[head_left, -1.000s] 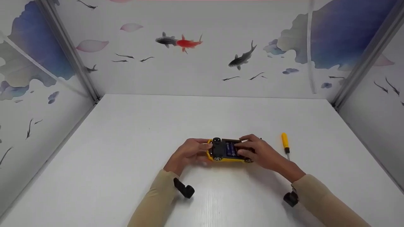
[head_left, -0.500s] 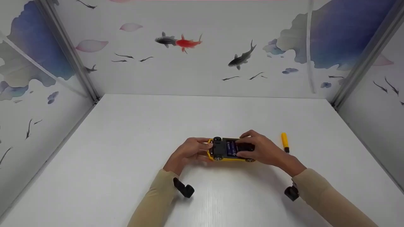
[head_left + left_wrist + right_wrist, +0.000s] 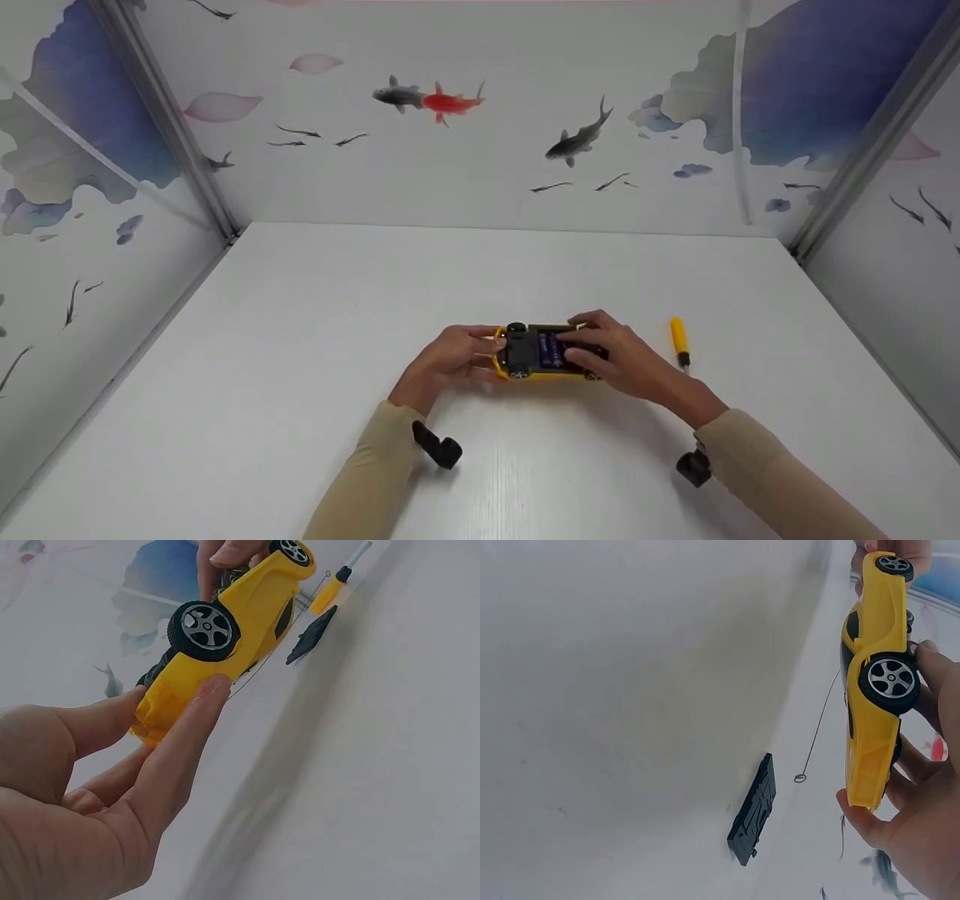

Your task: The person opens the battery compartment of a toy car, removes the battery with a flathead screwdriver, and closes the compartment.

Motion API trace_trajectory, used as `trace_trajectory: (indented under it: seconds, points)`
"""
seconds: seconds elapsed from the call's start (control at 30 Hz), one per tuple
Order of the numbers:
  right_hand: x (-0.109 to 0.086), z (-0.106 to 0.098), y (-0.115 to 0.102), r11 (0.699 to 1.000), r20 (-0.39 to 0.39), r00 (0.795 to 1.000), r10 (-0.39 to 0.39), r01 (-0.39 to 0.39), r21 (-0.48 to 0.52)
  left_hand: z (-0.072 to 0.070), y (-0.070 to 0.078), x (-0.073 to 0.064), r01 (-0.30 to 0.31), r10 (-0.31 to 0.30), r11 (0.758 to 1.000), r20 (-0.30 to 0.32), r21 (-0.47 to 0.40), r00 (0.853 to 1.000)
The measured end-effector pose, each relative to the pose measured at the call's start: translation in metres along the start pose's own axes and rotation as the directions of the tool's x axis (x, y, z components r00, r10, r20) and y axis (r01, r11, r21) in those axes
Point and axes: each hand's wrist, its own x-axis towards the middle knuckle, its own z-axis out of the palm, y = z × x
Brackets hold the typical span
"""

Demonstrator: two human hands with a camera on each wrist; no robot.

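A yellow toy car (image 3: 523, 351) is held wheels up above the white table, its black underside facing up. Blue batteries (image 3: 550, 349) show in the open compartment of that underside. My left hand (image 3: 455, 355) grips one end of the car between thumb and fingers, seen closely in the left wrist view. At the other end my right hand (image 3: 626, 361) holds the car, with fingertips over the batteries. In the right wrist view, a finger of it lies under the car's end. A black plastic cover (image 3: 753, 811) lies on the table below the car.
A screwdriver with a yellow handle (image 3: 679, 339) lies to the right of the right hand. Near the car in the right wrist view runs a thin wire (image 3: 822, 720) with a looped end. Printed panels (image 3: 480, 150) wall the table's back and sides.
My right fingers spread apart at the compartment half a second ago, baring more of the batteries, and now lie over them again. The left hand keeps its grip.
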Motion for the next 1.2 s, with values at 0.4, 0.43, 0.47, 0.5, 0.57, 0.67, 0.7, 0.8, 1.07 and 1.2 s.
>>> trace_trajectory:
  seconds: [0.4, 0.43, 0.47, 0.5, 0.57, 0.67, 0.7, 0.8, 1.07, 1.2]
  points:
    - [0.0, 0.008, 0.004, 1.0, -0.252, 0.968, 0.026, -0.022, 0.019, 0.006, -0.005, 0.002, 0.018, -0.02, 0.999, 0.039, 0.041, 0.999]
    - [0.0, 0.009, 0.004, 1.0, -0.284, 0.959, -0.004, 0.004, -0.002, 0.006, -0.005, 0.002, 0.018, -0.02, 0.999, 0.047, 0.037, 0.999]
    - [0.0, 0.01, 0.004, 0.999, -0.313, 0.949, -0.047, 0.038, -0.034, 0.005, -0.006, 0.002, 0.017, -0.019, 0.999, 0.055, 0.032, 0.998]
    - [0.001, 0.011, 0.004, 0.995, -0.338, 0.937, -0.091, 0.072, -0.069, 0.005, -0.006, 0.003, 0.016, -0.018, 0.999, 0.061, 0.029, 0.998]
    - [0.002, 0.012, 0.004, 0.981, -0.377, 0.909, -0.18, 0.135, -0.142, 0.003, -0.007, 0.003, 0.016, -0.018, 1.0, 0.063, 0.026, 0.998]
    - [0.003, 0.014, 0.004, 0.962, -0.394, 0.886, -0.245, 0.173, -0.21, 0.001, -0.008, 0.003, 0.013, -0.014, 1.0, 0.056, 0.016, 0.998]
    - [0.003, 0.014, 0.004, 0.96, -0.392, 0.886, -0.25, 0.173, -0.221, 0.001, -0.008, 0.003, 0.01, -0.01, 1.0, 0.053, 0.011, 0.999]
    - [0.001, 0.015, 0.003, 0.957, -0.384, 0.89, -0.247, 0.161, -0.241, 0.0, -0.008, 0.003, 0.01, -0.01, 1.0, 0.046, -0.011, 0.999]
    - [0.001, 0.016, 0.0, 0.94, -0.45, 0.851, -0.271, 0.134, -0.313, 0.002, -0.007, 0.002, 0.018, -0.018, 1.0, 0.056, 0.009, 0.998]
    - [0.001, 0.016, 0.001, 0.929, -0.462, 0.833, -0.304, 0.151, -0.339, 0.002, -0.006, 0.002, 0.027, -0.027, 1.0, 0.042, 0.009, 0.999]
